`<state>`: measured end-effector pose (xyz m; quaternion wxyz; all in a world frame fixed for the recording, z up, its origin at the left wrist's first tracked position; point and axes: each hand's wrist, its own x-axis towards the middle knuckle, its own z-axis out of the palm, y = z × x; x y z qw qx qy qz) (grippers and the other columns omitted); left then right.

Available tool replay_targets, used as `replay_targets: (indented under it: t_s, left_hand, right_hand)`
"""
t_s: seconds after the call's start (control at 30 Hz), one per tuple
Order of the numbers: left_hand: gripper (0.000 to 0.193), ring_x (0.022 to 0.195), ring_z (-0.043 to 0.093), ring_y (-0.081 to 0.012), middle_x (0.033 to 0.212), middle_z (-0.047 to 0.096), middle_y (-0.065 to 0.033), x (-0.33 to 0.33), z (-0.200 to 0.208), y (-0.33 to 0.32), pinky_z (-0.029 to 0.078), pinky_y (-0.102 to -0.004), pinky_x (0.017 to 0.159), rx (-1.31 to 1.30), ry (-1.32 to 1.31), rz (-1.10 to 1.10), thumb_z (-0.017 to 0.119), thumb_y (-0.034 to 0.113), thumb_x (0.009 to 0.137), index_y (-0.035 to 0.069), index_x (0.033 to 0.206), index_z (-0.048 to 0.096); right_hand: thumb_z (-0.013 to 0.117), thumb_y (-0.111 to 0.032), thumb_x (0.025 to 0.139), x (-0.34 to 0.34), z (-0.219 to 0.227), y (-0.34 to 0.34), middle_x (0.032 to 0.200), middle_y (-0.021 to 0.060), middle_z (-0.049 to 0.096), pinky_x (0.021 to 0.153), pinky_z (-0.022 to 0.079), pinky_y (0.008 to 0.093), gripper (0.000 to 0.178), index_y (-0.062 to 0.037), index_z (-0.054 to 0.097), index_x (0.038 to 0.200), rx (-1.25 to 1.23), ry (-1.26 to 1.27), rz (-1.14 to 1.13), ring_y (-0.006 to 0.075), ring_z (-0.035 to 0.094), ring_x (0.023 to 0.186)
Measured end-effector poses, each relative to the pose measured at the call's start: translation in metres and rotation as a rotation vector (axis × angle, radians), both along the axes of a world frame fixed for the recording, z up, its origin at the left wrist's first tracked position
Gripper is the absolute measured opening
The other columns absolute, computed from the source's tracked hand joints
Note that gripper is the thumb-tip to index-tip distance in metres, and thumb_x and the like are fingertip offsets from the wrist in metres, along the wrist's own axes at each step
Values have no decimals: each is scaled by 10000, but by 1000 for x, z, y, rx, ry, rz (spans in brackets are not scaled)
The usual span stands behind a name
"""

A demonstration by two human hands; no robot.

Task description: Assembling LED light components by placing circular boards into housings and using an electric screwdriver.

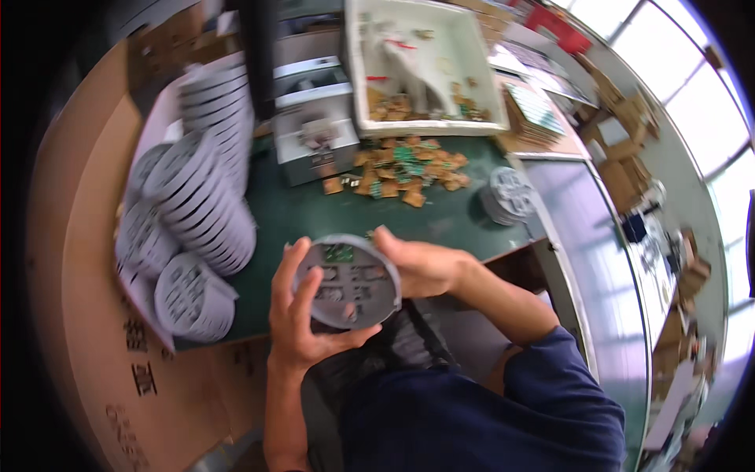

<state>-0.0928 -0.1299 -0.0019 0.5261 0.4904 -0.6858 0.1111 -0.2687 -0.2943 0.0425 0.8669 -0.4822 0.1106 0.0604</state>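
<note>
A round grey plastic housing (366, 300) is held tilted above the table's front edge, with its slotted inner face showing. My left hand (303, 326) grips it from the left and below, the fingers spread over its rim and inner face. At the upper right rim, my right hand (425, 266) is closed against the housing, its farther fingers partly hidden. A small green circuit board (339, 253) sits inside the housing near the far rim. By my right fingertips shows a tiny yellowish bit, too small to name.
Stacked grey housings (200, 197) fill a bin at left. Loose small circuit boards (409, 167) lie in a heap beyond my hands. Behind them stand a white tray (503, 102) and a grey box (303, 163). A short stack of grey discs (510, 195) stands at right.
</note>
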Motion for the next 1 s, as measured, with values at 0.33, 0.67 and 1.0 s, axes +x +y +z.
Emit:
replay_targets:
  t_s: [0.33,0.67,1.0]
  left_hand:
    - [1055,1450,431,-433,1590,393,-277,-35,0,-30,394,-504,1173,272,56,-43,891,335,800,-5,1593,284]
    - [759,1423,477,-372,1574,436,-224,-38,0,-43,392,-461,1185,340,147,-85,757,188,920,-13,1552,387]
    - [714,1472,432,-308,1609,390,-237,-131,15,-157,356,-387,1198,739,1060,-556,645,315,1039,-29,1584,337]
  right_hand:
    - [848,-512,822,-96,44,-59,1635,143,363,1140,399,424,1092,-77,273,1642,-1162,-63,-301,249,437,1408]
    - [899,-383,764,-196,23,-164,1634,182,356,1240,327,437,1061,-128,327,1620,-1667,419,-411,343,382,1492]
    - [845,-445,843,-195,7,-143,1676,218,268,1247,300,428,1026,-81,290,1626,-1727,505,-395,369,363,1502]
